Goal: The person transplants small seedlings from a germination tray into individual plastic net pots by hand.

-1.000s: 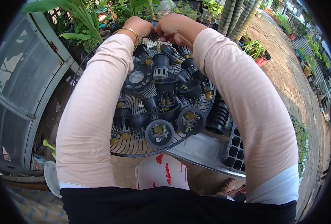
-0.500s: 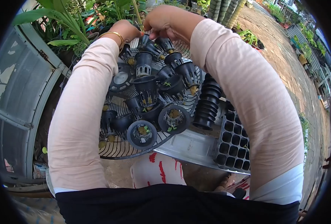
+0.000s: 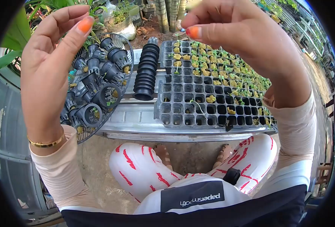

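Observation:
My left hand point(image 3: 52, 56) is raised over the left side of the wire basket point(image 3: 131, 56), thumb and curved fingers apart, with nothing visible in it. The basket carries several black net pots point(image 3: 112, 72), some with small seedlings in yellowish sponge. My right hand point(image 3: 239, 41) hangs above the far part of the black seedling tray point(image 3: 167, 98), fingers loosely bent and thumb close to them; I see nothing held. Many tray cells hold sponge plugs with green seedlings point(image 3: 220, 72); the near-left cells mostly show no plug.
Between basket and tray lies a stack of nested black pots point(image 3: 146, 72) on a metal table point(image 3: 129, 117). Beyond it are potted plants point(image 3: 122, 26) and ringed stems point(image 3: 163, 15). A glazed metal frame point(image 3: 8, 125) stands at the left; my knees point(image 3: 137, 166) are below the table edge.
Both hands have left the net pots at the basket's far side and lifted apart. The view has swung right, bringing the whole seedling tray and my legs into sight.

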### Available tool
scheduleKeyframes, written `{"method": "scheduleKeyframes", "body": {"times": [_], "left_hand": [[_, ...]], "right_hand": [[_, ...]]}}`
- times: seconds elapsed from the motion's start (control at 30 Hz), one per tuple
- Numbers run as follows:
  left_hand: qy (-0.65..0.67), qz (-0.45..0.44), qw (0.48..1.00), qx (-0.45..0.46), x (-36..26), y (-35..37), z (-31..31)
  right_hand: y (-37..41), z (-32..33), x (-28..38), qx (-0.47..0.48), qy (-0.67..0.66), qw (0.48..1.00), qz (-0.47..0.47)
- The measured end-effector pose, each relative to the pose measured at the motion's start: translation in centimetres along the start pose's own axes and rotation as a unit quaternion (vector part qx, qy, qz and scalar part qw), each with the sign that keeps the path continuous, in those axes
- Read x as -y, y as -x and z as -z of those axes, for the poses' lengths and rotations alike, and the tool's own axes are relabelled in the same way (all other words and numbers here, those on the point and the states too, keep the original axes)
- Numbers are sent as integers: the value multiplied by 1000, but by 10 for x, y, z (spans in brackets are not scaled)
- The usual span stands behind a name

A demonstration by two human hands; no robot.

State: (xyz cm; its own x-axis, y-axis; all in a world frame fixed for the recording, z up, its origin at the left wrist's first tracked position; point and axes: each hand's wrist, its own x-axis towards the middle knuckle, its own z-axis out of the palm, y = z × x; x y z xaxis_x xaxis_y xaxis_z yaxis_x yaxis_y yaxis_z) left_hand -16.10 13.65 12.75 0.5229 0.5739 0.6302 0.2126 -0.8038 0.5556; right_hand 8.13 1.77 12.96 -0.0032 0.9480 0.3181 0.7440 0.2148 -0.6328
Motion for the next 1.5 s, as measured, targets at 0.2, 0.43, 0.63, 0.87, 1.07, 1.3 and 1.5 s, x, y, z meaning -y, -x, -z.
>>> {"method": "scheduleKeyframes", "body": {"times": [0.2, 0.43, 0.63, 0.87, 1.07, 1.3, 1.5], "left_hand": [[69, -65, 995, 33, -51, 46, -70], [183, -51, 982, -15, -47, 55, -109], [226, -48, 969, -84, -44, 46, -122], [-27, -74, 989, 122, -33, 40, -140], [-44, -81, 987, 134, -32, 41, -141], [-54, -58, 985, 155, -36, 44, -142], [-52, -60, 984, 160, -38, 45, -141]], "right_hand": [[83, 11, -23, -82, -173, 975, -110], [129, 15, -50, -269, -206, 939, -54], [130, 12, -62, -249, -53, 964, -83], [124, -5, -60, -143, 79, 985, -55], [119, -15, -57, -10, 169, 984, -57], [111, -26, -59, 52, 225, 970, -77], [105, -30, -63, 73, 254, 961, -77]]}}
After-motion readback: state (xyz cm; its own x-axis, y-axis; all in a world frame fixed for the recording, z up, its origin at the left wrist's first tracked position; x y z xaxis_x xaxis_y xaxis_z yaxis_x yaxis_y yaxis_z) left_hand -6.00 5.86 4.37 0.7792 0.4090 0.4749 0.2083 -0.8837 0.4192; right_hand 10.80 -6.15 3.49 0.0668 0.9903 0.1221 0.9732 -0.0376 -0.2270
